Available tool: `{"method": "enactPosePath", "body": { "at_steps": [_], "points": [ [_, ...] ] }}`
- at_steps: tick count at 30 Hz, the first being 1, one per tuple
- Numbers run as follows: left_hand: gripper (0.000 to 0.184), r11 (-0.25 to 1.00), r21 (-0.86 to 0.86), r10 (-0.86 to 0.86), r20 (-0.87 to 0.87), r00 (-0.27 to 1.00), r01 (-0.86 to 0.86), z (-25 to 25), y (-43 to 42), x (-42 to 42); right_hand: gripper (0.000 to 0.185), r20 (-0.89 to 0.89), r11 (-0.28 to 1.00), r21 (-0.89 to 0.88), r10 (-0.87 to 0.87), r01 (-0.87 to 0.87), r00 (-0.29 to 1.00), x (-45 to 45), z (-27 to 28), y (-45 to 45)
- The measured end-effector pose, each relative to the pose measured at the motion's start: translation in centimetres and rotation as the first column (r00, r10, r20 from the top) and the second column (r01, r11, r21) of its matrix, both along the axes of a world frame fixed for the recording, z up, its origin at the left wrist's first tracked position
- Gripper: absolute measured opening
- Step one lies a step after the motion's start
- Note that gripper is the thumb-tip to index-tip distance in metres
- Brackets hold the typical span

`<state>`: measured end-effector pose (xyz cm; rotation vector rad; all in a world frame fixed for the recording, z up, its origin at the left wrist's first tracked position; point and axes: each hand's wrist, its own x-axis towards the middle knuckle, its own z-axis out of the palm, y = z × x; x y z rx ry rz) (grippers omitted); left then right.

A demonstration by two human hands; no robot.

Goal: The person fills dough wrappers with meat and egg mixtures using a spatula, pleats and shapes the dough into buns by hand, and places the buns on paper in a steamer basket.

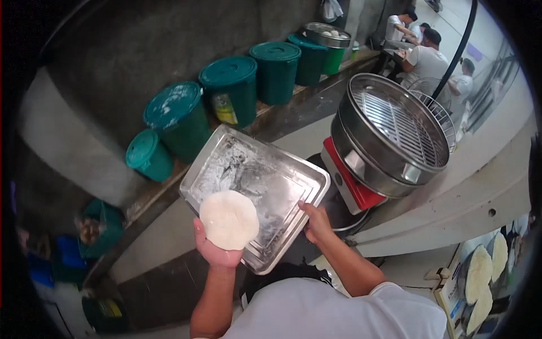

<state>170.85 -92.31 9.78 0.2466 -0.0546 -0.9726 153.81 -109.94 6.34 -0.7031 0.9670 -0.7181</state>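
Observation:
A flat round of pale dough (229,220) lies on my left hand (218,253), which supports it from below with the thumb up along its edge; most of the fingers are hidden under the dough. My right hand (318,224) grips the right rim of a rectangular metal tray (276,189), thumb on top. Flour dusts the tray's inner surface. The dough overlaps the tray's near left part in view; whether it touches the tray I cannot tell.
Lidded green bins (228,85) line the wall on a ledge. Right of the tray, a metal steamer (389,135) stands on a red burner (353,181). Flatbread-like rounds (480,274) lie lower right. Several people (426,59) sit in the back right.

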Motion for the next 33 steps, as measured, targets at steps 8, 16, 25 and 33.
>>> {"method": "enactPosePath", "body": {
  "at_steps": [8, 16, 25, 33],
  "points": [
    [0.067, 0.854, 0.147, -0.512, 0.073, 0.856, 0.499, 7.0, -15.1, 15.6, 0.044, 0.145, 0.969, -0.045, -0.234, 0.242, 0.962, 9.5, 5.0, -10.8],
    [0.069, 0.848, 0.121, -0.522, 0.015, 0.853, 0.516, 4.0, -31.1, 24.6, 0.026, 0.208, 0.944, 0.073, -0.331, 0.322, 0.921, 19.0, 0.0, -23.5],
    [0.063, 0.815, 0.221, -0.524, -0.109, 0.844, 0.535, -0.6, -58.8, 37.6, 0.025, 0.297, 0.919, 0.131, -0.395, 0.372, 0.869, 32.3, -7.9, -51.0],
    [0.076, 0.807, 0.226, -0.550, -0.049, 0.834, 0.545, 2.3, -70.4, 48.5, 0.037, 0.475, 0.832, 0.153, -0.535, 0.533, 0.699, 54.9, -14.9, -77.8]
  ]
}}
